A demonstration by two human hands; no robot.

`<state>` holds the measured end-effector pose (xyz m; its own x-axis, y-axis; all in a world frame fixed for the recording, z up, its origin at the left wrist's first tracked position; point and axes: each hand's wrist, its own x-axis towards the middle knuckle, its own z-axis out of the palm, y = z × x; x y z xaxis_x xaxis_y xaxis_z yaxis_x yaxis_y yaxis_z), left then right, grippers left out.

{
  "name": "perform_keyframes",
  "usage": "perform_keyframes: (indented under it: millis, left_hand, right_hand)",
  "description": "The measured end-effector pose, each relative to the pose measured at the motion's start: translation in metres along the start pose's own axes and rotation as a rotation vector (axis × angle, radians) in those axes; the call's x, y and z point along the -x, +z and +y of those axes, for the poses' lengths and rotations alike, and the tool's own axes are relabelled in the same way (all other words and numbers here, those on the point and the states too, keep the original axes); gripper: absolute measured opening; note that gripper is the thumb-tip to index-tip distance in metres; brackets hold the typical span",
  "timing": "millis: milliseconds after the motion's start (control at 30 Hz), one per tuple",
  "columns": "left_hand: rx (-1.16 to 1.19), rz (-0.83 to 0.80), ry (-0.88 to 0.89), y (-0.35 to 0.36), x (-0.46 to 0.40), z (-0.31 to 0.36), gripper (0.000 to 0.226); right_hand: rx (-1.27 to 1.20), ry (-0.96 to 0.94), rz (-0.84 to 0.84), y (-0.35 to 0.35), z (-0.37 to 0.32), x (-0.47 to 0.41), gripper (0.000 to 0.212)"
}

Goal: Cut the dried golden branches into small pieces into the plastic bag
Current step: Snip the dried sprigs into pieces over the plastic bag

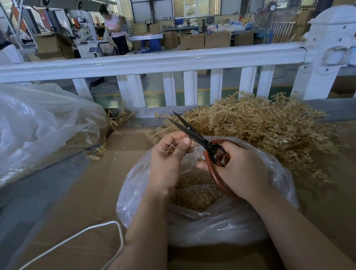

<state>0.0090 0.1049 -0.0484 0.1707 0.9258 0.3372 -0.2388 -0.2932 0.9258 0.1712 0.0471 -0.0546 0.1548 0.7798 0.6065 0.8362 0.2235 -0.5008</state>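
The right hand (239, 170) has its grip curled through the red-brown looped handles of a pair of black-bladed scissors (194, 136), whose blades stand a little apart and point up and away from it. Just left of that grip, the left hand (168, 157) closes its fingers and thumb on a short scrap of dried golden branch (171, 149), most of it hidden in the palm. Whether the blades touch the scrap cannot be told; the thumb lies right against the lower blade.

Directly below both grips sits the open clear plastic bag (274, 217), its mouth spread wide, with a layer of small golden cuttings (196, 195) in the bottom. Beyond the scissors lies the big heap of uncut golden branches (265, 130), spilling across the cardboard-covered bench (82, 209).

The risk, as I judge it, is the thumb: with so little stem left to hold, a closing cut could nip the skin. A piece cut past the bag's mouth would land on the cardboard rather than inside, as the stray bits (94, 153) further left suggest.

The branches look dry, stiff and brittle, pale straw-gold, thin stems thick with tiny knobbly sprigs that tangle together.

Further out to the left, a second, larger clear bag (30, 127) lies slumped, and a white cord (74, 238) loops across the bench nearer the person.
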Motion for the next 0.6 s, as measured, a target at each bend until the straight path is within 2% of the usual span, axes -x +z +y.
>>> perform_keyframes:
  millis: [333, 467, 600]
  left_hand:
    - [0.045, 0.032, -0.015, 0.0, -0.0014, -0.0017, 0.006]
    - [0.16, 0.105, -0.073, -0.0002, -0.0031, -0.0015, 0.01]
    - [0.088, 0.034, -0.086, 0.0041, -0.0015, -0.0011, 0.01]
  right_hand:
    - [0.019, -0.024, -0.009, -0.0031, -0.0022, -0.0005, 0.069]
    - [-0.058, 0.082, -0.012, -0.0041, -0.0056, -0.002, 0.059]
    - [-0.221, 0.195, -0.037, -0.0058, -0.0076, -0.0049, 0.051]
